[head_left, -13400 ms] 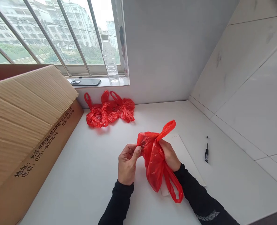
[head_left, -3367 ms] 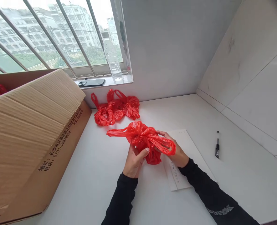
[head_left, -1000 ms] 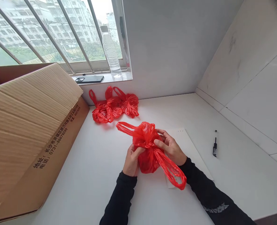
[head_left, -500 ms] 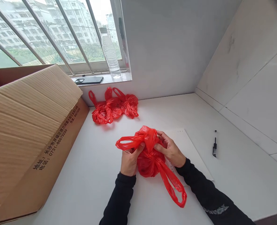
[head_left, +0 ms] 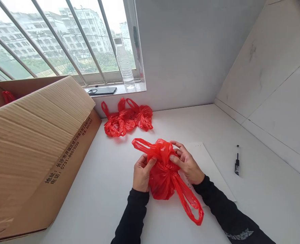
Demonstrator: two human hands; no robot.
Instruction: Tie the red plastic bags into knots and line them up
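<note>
A knotted red plastic bag (head_left: 162, 183) is between my two hands, over the white tabletop. My left hand (head_left: 142, 173) grips its left side, thumb pressed on the front below the upper loop handle. On the right side, my right hand (head_left: 187, 164) holds the bag with its thumb in front and fingers behind. One loop handle sticks out to the upper left; the other hangs to the lower right. What the bag contains cannot be made out. Under the right forearm lies a white sheet (head_left: 213, 169) with small dark marks, partly covered.
Tied red bags (head_left: 126, 120) lie against the wall. A large cardboard box (head_left: 50, 142) stands open at the left, with red plastic inside. A phone (head_left: 102, 90) and a water bottle (head_left: 125, 67) are on the windowsill. A black pen (head_left: 237, 166) and its cap (head_left: 237, 146) lie at the right.
The bag has tilted slightly and its lower part bulges further down; the upper left handle points higher. Both hands keep their hold. The view has shifted a little.
</note>
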